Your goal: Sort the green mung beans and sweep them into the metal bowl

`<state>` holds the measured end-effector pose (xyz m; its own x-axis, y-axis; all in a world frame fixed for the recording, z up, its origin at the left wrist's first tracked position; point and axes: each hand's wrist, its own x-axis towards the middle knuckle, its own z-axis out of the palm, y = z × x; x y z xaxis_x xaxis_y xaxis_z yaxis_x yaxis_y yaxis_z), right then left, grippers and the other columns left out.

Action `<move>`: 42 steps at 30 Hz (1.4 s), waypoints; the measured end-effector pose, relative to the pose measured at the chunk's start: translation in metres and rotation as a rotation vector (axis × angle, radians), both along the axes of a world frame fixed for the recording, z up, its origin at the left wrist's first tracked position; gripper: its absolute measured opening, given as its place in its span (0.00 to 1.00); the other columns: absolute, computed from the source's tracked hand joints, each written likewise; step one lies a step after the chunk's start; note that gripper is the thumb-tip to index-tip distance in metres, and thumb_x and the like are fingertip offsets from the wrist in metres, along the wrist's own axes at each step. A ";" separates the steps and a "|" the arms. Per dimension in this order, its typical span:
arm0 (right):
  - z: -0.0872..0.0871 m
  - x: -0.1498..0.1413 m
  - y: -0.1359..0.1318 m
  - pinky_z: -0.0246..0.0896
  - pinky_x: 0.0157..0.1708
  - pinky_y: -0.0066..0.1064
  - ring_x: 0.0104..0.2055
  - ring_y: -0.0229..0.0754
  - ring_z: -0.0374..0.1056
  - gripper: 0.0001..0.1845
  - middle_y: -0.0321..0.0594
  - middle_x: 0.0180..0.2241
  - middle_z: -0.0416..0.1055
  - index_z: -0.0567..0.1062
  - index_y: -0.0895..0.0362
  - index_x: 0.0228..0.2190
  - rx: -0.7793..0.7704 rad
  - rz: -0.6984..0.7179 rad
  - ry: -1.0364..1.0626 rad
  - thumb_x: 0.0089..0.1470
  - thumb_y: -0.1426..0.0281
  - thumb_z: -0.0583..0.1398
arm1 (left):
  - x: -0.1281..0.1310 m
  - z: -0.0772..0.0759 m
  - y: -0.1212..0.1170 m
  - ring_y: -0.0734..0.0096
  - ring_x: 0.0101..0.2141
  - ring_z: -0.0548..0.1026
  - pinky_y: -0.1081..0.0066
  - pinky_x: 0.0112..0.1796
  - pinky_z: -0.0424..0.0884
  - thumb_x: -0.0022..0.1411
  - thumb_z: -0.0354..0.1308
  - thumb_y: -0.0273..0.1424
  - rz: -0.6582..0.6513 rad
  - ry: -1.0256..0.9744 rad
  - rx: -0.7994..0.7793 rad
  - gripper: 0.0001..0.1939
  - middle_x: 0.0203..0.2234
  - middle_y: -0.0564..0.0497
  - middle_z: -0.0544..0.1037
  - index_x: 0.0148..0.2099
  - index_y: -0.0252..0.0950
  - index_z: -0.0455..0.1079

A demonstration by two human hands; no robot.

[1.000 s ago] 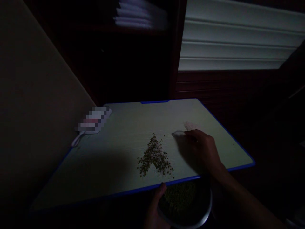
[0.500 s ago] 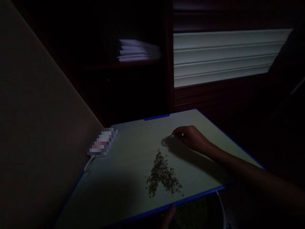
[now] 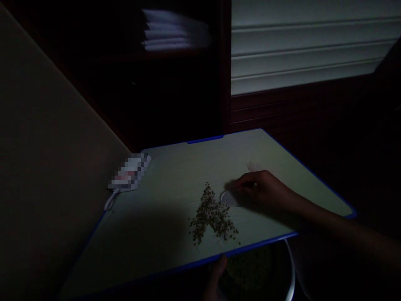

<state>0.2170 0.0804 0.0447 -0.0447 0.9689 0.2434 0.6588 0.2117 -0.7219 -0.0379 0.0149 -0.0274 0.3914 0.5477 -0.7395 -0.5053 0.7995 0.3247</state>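
Note:
A pale board (image 3: 169, 175) with a blue edge lies tilted before me. On it is a heap of small brown seed-like bits (image 3: 208, 217), spread in a wedge. My right hand (image 3: 258, 186) has its fingers pinched above the board, just right of the heap. Below its fingertips is a small, pale, round-edged flat piece with a fine texture (image 3: 229, 198), its far end in shadow. My left hand (image 3: 217, 271) grips the board's near edge, thumb on top; its other fingers are hidden underneath.
Below the near edge stands a round container (image 3: 293, 271) with greenish contents. A white strapped item (image 3: 133, 171), partly blurred out, lies at the board's left by a pale wall. Behind are dark shelves with folded white cloths (image 3: 175, 31) and a slatted panel (image 3: 300, 46).
My right hand has moved nearer and slightly right, and the pale piece now lies flatter beside the heap. Faint reddish specks show behind the hand. The view has tilted down.

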 end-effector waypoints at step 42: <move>0.015 -0.003 -0.074 0.73 0.41 0.31 0.40 0.38 0.79 0.08 0.37 0.39 0.83 0.82 0.52 0.43 0.028 -0.049 0.014 0.67 0.70 0.61 | 0.003 -0.004 -0.013 0.47 0.56 0.81 0.48 0.61 0.72 0.65 0.68 0.32 0.080 0.017 -0.105 0.38 0.48 0.44 0.88 0.73 0.40 0.63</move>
